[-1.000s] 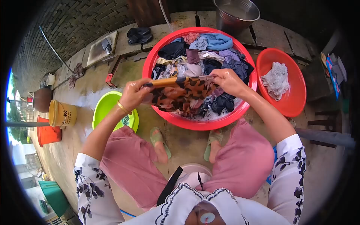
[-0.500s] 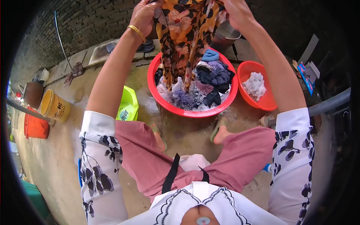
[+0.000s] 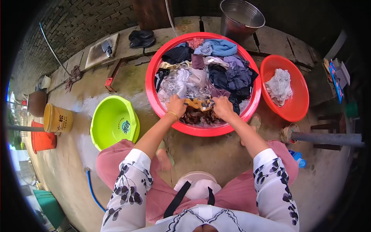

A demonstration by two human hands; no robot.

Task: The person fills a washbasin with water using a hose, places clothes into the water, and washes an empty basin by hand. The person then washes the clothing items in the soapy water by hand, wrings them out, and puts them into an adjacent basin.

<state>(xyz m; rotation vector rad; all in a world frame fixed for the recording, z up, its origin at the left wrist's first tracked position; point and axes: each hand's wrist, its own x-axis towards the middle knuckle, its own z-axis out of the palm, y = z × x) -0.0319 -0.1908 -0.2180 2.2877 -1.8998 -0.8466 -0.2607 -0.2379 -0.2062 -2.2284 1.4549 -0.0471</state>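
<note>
A big red tub (image 3: 151,87) stands in front of me, full of soaking clothes and water. Low over its near side, my left hand (image 3: 177,106) and my right hand (image 3: 224,107) grip an orange and black floral garment (image 3: 200,103) stretched between them. The garment's lower part lies in the wash water, dark and bunched. Around it float a pale cloth (image 3: 197,78), navy and purple clothes (image 3: 235,75) and, at the far rim, a blue cloth (image 3: 219,47). Both hands are closed on the fabric.
Right of the tub is a red basin (image 3: 297,102) with a whitish cloth (image 3: 279,87). A green basin (image 3: 101,120) stands at left, near a yellow bucket (image 3: 58,119) and an orange bucket (image 3: 43,137). A metal bucket (image 3: 242,17) and dark shoes (image 3: 141,38) are at the back.
Both hands have come down from high above the tub, lowering the floral garment into the water. The view has shifted, showing more of the far side of the tub.
</note>
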